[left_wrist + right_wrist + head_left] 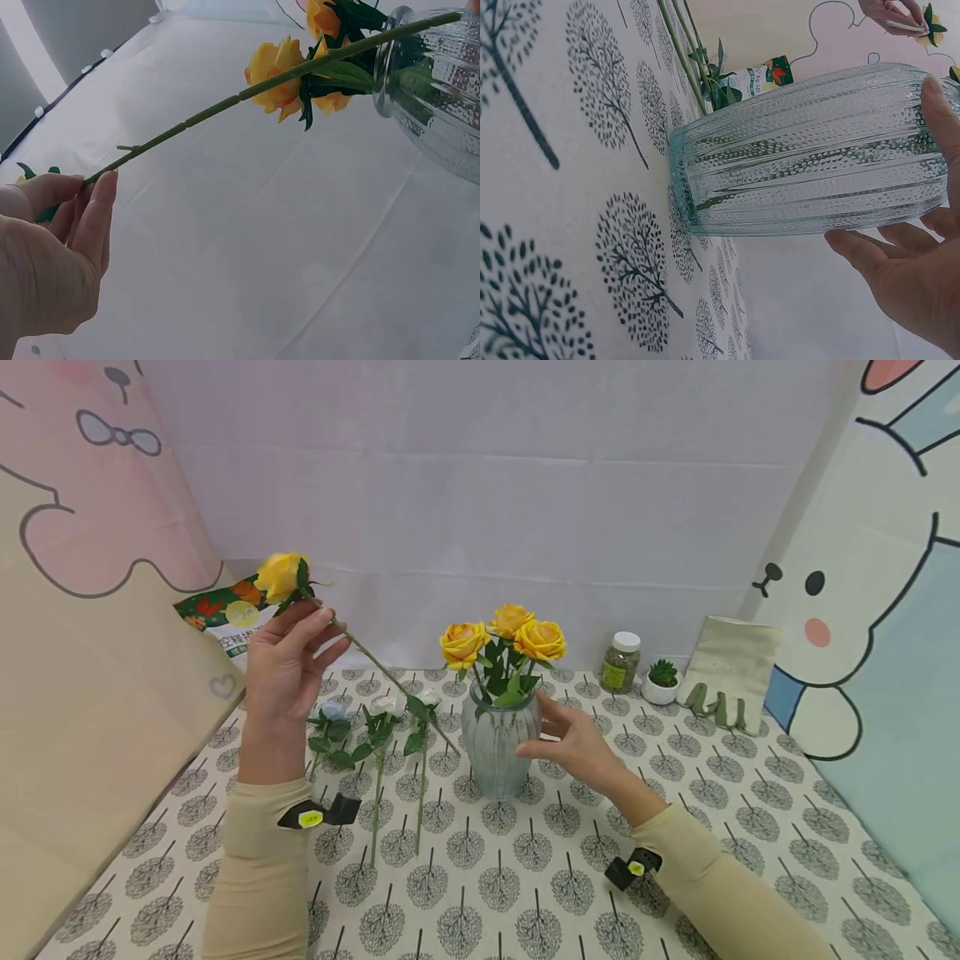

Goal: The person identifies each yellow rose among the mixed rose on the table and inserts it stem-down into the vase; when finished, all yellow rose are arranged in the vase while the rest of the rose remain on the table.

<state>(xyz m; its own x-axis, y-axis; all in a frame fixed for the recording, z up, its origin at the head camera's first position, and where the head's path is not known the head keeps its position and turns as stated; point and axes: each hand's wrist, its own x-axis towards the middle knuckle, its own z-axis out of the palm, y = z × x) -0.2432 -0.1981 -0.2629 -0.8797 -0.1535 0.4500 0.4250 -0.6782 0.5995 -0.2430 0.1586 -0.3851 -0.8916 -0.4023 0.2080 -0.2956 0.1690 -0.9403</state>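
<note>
My left hand (285,668) pinches a yellow rose (279,577) by its stem just below the bloom, raised above the table's left side. The stem (217,107) slants down to the right, its bare end close to the vase in the head view. Upright on the cloth stands a ribbed clear glass vase (498,752) holding three yellow roses (510,635). Around its right side my right hand (577,747) holds the vase near the top, thumb in front and fingers behind. Through the glass (802,165), stems show inside.
Left of the vase lie a blue flower (330,712) and white flowers (386,706) with long stems. A printed bag (236,618) leans at the back left. At the back right are a lidded jar (620,664), a potted succulent (662,683) and cream gloves (727,668).
</note>
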